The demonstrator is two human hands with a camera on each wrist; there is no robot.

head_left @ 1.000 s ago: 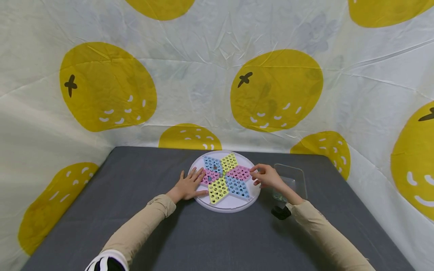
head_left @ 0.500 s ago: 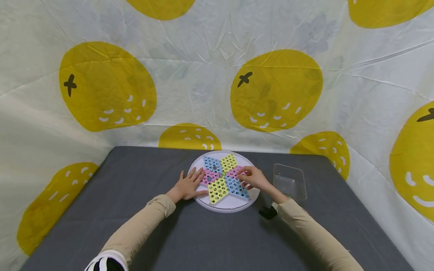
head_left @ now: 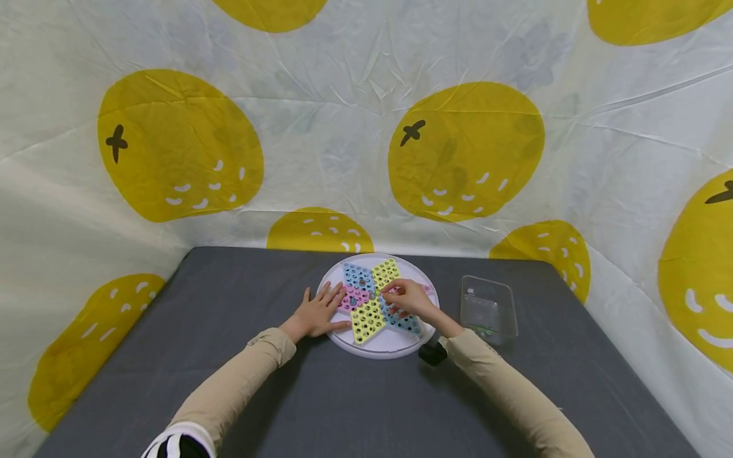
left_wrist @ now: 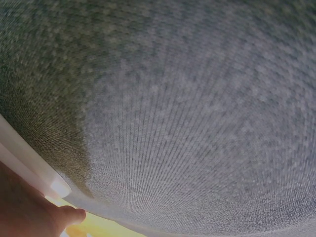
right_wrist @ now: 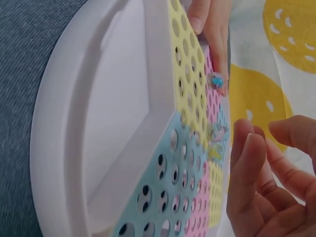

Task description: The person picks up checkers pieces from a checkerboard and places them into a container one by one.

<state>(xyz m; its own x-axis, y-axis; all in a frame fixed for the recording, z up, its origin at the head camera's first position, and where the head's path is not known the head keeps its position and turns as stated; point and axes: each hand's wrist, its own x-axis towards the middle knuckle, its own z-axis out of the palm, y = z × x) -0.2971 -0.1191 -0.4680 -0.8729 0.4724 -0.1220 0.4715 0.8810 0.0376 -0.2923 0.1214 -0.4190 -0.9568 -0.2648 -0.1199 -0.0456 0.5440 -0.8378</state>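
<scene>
Resting on the left side of the round white game board (head_left: 380, 350), the left hand (head_left: 317, 316) lay flat with its fingers spread and straight, fingertips at the pink section and thumb beside the near yellow section (head_left: 367, 320). The right hand (head_left: 410, 299) hung over the board's right half, fingers bent and tips drawn close to one another; whether a marble sat between them could not be told from either view. That hand covered most of the right-hand pink section and part of the near blue section. The left wrist view showed mainly grey tablecloth (left_wrist: 187, 123), with the left hand cut off at the lower corner and its contact there unclear. The board stood on the table, centrally between the two arms, bearing a six-pointed star of perforated blue, yellow and pink sections. A blue marble (right_wrist: 216, 80) was seated in the left pink section; a yellow-green marble (right_wrist: 215, 151) and some clear ones (right_wrist: 217, 132) sat near the middle, their number hard to make out. Just right of the board, a transparent box (head_left: 487, 308) held small greenish pieces (head_left: 483, 330), too small to identify.
</scene>
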